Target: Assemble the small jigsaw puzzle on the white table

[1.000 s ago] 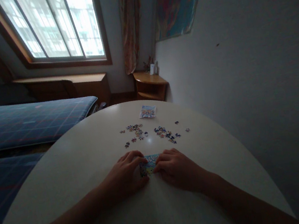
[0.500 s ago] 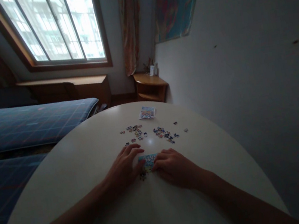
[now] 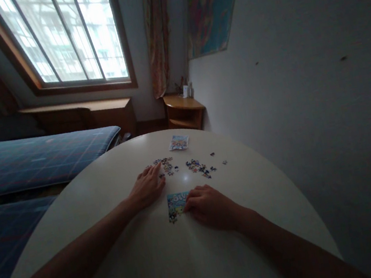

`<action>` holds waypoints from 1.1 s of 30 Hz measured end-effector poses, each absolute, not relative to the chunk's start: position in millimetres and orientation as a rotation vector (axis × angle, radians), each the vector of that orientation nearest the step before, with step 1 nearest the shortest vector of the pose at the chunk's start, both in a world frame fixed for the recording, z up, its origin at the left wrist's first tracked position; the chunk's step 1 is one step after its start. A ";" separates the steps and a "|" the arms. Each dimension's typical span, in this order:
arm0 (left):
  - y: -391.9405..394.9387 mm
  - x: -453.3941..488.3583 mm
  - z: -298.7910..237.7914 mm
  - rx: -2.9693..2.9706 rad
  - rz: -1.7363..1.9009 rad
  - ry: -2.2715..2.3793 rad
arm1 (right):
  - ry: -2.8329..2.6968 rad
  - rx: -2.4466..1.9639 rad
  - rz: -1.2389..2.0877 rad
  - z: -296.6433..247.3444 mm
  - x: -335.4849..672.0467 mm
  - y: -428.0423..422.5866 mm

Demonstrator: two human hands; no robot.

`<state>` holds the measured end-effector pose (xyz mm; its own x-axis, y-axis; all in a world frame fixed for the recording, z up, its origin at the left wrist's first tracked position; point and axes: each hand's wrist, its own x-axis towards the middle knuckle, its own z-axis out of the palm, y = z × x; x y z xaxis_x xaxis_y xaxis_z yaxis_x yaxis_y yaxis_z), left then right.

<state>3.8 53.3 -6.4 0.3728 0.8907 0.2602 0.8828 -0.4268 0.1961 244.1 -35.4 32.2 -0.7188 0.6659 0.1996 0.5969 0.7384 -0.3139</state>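
Note:
A small, partly joined jigsaw puzzle [image 3: 175, 204] lies on the round white table [image 3: 127, 261]. My right hand [image 3: 210, 205] rests on its right edge, fingers curled down onto the pieces. My left hand [image 3: 147, 185] reaches forward with fingers stretched flat, fingertips touching the near edge of a loose pile of puzzle pieces [image 3: 165, 165]. A second scatter of pieces [image 3: 199, 167] lies to the right of it. A small picture card [image 3: 178, 142] sits beyond the piles.
The white wall runs close along the table's right side. A wooden corner shelf [image 3: 183, 111] stands beyond the table. A blue plaid bed [image 3: 33, 156] is at the left, under a large window [image 3: 63, 36] with a curtain.
My left hand has left the joined puzzle and moved forward to the loose pile. My right hand has stayed on the puzzle. The camera has tipped slightly.

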 end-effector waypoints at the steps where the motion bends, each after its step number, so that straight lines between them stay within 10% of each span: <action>1: 49.1 1.0 -5.7 2.584 0.509 1.683 | -2.641 -0.986 0.332 32.9 243.9 -35.6; 13: -38.7 -55.3 3.5 2.778 0.538 1.677 | -2.639 -0.993 0.356 35.2 243.6 -35.4; 25: -114.1 26.8 38.1 2.885 0.415 0.513 | -2.627 -0.952 0.386 34.0 244.8 -34.8; 33: -25.9 35.8 32.4 2.541 0.949 1.064 | -2.619 -0.999 0.527 53.4 253.9 -44.6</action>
